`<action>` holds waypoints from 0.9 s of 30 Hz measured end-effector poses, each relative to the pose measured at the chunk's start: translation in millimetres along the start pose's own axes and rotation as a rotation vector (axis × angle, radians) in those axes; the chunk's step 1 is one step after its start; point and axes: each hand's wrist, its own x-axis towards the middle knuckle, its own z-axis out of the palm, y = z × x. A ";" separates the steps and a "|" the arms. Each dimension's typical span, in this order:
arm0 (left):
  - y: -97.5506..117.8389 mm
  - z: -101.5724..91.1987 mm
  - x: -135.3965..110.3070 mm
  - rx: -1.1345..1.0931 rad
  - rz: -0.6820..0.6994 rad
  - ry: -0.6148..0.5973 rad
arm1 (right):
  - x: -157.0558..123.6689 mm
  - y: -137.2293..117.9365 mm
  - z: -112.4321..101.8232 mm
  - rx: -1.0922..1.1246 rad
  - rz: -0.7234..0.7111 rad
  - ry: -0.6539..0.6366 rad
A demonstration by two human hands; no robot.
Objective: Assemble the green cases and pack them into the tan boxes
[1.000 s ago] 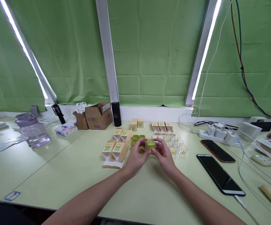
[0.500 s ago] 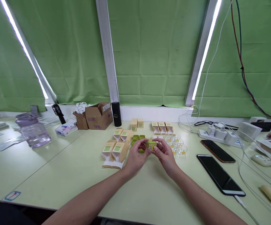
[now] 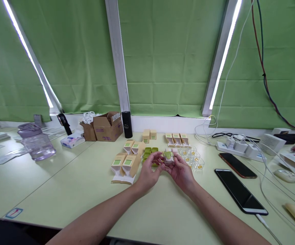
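Note:
A small clear box with a green part inside or on it is held up between both hands over the table. My left hand has its thumb and fingers closed at the box's left side, by a small yellowish piece there. My right hand is curled round the right side and underneath of the box. Right behind the left fingers sit small green square cups, partly hidden. Clear little boxes with yellow bottoms stand behind the right hand. Two small pale pink-white pieces lie just beyond the held box.
Several open paper cartons with green labels stand left of the hands, more cartons at the back. Two phones, a power strip and cables lie right. A cardboard box, black cylinder and purple bottle stand left.
The small clear box has been turned in the hands, showing a different face, and has moved slightly right. My right hand has rolled more underneath it.

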 end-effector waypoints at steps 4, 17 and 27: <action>0.6 -1.0 0.5 0.017 0.003 -0.002 | -1.1 -0.9 0.1 0.002 0.018 0.026; -6.1 -0.9 1.9 -0.012 -0.084 0.006 | -8.9 -7.3 10.0 -0.215 -0.104 0.121; -1.6 -0.5 -0.4 -0.054 -0.100 -0.047 | -8.1 -5.5 9.4 -0.462 -0.265 0.136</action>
